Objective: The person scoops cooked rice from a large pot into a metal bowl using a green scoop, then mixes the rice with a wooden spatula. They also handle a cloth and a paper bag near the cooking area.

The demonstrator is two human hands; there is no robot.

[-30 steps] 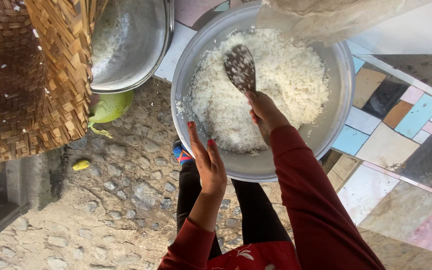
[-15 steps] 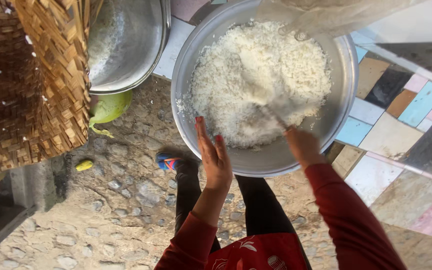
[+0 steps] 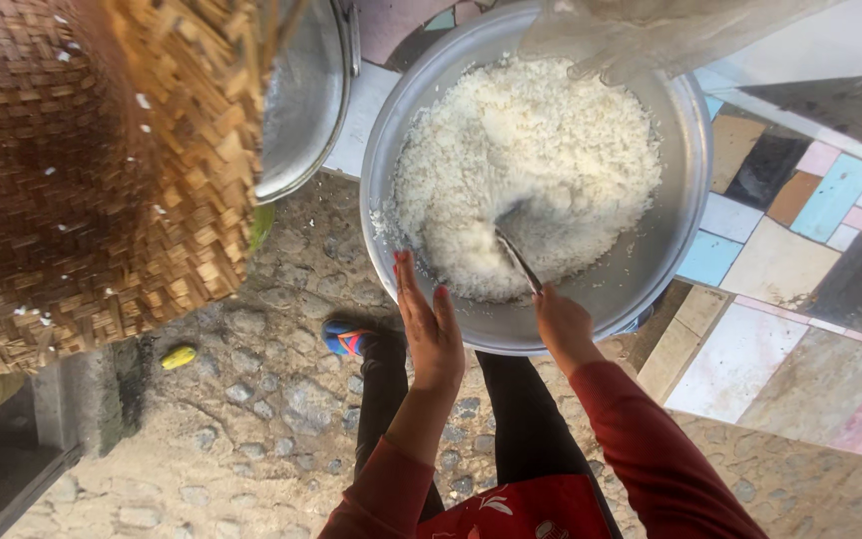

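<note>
A wide metal bowl [image 3: 675, 215] filled with white cooked rice [image 3: 526, 160] stands before me. My right hand [image 3: 561, 321] grips a metal spoon [image 3: 516, 258] by its handle near the bowl's near rim; the spoon's head is buried in the rice. My left hand [image 3: 429, 324] is flat with fingers together and straight, pressed against the outer near-left rim of the bowl. Both arms wear red sleeves.
A woven bamboo basket [image 3: 82, 170] with stuck rice grains fills the upper left. A second metal basin [image 3: 306, 95] lies behind it. A clear plastic sheet [image 3: 650, 35] hangs over the bowl's far edge. Coloured tiles [image 3: 810, 250] lie right, cobbled ground [image 3: 251, 419] below.
My right hand pulled the spoon from the middle of the rice back to the near rim and dug it in. My left hand moved up against the bowl's rim.
</note>
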